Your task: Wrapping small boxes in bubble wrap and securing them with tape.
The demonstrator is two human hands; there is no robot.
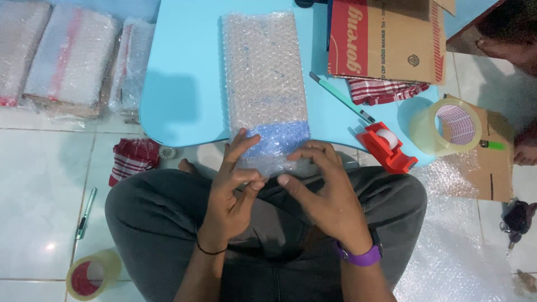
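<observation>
Bubble-wrapped parcel [267, 84]: it lies lengthwise on the light-blue bench [184, 84], and its near end hangs over the edge towards your lap. Too much weight past that edge and it could tip off onto your knees.
Loose wrap end [274, 159]: this flap at the near end is not taped down; if you let go of it, it will likely spring open and the fold is lost.
Left hand [232, 187]: fingers spread, with the fingertips resting on the flap and pinching nothing firmly, so the slick plastic may slide out from under it.
Right hand [330, 193]: also apart and curled, its fingertips touching the flap edge. Pressing hard here could burst bubbles and thin the padding.
Red tape dispenser [387, 146]: it sits just right of the parcel at the very rim of the bench; a blind reach could knock it to the floor.
Clear tape roll [446, 127]: it overhangs the bench corner beside the dispenser, and a nudge might send it rolling.
Green utility knife [341, 97]: it lies near the parcel's right side, so mind your wrist when reaching across.
Cardboard box [386, 39]: it crowds the far right corner, leaving little room to turn the parcel.
</observation>
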